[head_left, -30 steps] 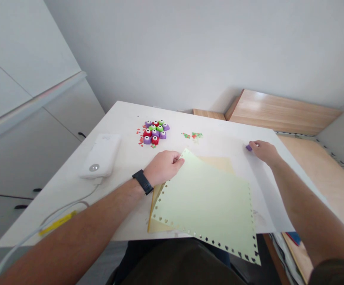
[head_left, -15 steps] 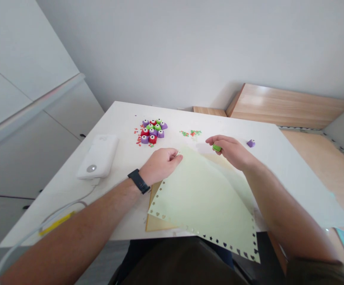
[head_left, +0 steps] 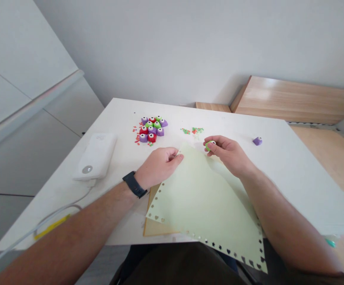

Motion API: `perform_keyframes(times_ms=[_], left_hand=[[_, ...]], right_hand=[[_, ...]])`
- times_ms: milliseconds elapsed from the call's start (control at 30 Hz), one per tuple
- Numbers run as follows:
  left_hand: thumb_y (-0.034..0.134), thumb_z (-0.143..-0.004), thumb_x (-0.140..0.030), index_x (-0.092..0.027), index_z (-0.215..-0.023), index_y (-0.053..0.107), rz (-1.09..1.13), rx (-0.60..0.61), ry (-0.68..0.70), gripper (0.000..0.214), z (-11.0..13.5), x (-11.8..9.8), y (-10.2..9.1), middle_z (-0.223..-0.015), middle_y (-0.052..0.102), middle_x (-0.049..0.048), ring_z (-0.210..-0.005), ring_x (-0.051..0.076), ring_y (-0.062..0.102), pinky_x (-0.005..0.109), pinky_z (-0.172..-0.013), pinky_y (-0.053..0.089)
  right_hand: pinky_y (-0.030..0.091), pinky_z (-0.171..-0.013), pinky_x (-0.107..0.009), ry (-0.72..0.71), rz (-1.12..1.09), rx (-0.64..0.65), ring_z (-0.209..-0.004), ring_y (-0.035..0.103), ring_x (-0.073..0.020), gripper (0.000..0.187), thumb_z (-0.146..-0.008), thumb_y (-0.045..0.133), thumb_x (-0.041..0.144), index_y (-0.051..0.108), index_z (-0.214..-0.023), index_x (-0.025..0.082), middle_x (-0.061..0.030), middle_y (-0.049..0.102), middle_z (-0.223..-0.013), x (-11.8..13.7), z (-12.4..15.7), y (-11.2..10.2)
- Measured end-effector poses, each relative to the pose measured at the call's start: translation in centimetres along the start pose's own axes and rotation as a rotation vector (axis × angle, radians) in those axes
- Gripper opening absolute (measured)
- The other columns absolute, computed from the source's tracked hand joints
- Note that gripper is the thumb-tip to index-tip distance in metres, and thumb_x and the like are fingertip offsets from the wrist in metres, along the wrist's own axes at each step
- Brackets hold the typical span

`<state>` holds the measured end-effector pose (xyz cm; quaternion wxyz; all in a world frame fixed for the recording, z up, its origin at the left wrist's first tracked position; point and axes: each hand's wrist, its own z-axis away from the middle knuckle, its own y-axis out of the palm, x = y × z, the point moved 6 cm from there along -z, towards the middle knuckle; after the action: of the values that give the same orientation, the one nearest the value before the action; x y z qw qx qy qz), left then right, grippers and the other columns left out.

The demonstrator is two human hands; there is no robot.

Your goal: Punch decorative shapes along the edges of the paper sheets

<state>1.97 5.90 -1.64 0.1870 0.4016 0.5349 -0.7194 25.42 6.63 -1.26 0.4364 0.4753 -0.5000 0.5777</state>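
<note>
My left hand (head_left: 157, 166), with a black watch on the wrist, pinches the top corner of a pale green sheet of paper (head_left: 207, 206) whose edges carry punched star and heart holes. My right hand (head_left: 229, 154) is closed on a small green paper punch (head_left: 210, 145) just above that corner. A tan sheet (head_left: 155, 225) lies under the green one. A lone purple punch (head_left: 257, 141) sits on the white table (head_left: 124, 166) to the right of my right hand.
A cluster of several purple, red and green punches (head_left: 152, 128) with paper bits around it lies at the far middle. More green and red bits (head_left: 193, 130) lie beside it. A white device (head_left: 94, 156) with a cable sits left. A wooden bench (head_left: 296, 99) stands behind right.
My right hand left the purple punch on the table at the right, came back toward the sheet's top corner and now holds a green punch. My left hand kept its pinch on the sheet.
</note>
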Motion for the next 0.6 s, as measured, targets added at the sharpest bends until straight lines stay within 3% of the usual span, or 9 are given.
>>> perform_keyframes(times_ms=[233, 600], left_hand=[[0.055, -0.098, -0.048, -0.02, -0.071, 0.052, 0.041, 0.005, -0.011, 0.039, 0.1, -0.4, 0.1, -0.06, 0.048, -0.0054, -0.055, 0.011, 0.042, 0.028, -0.054, 0.028], [0.054, -0.099, -0.047, -0.02, -0.07, 0.05, 0.004, 0.008, 0.012, 0.04, 0.4, -0.7, 0.3, -0.058, 0.043, -0.0056, -0.053, 0.01, 0.039, 0.027, -0.052, 0.025]], right_hand=[[0.039, -0.061, -0.03, -0.04, -0.072, 0.041, -0.066, 0.05, -0.013, 0.036, -0.093, 0.073, 0.056, 0.076, -0.113, 0.026, 0.0007, 0.063, -0.084, 0.4, 0.6, 0.9], [0.044, -0.071, -0.031, -0.023, -0.26, 0.113, -0.08, 0.056, -0.0149, 0.029, -0.093, 0.076, 0.047, 0.076, -0.111, 0.025, -0.0018, 0.065, -0.094, 1.0, 1.1, 1.5]])
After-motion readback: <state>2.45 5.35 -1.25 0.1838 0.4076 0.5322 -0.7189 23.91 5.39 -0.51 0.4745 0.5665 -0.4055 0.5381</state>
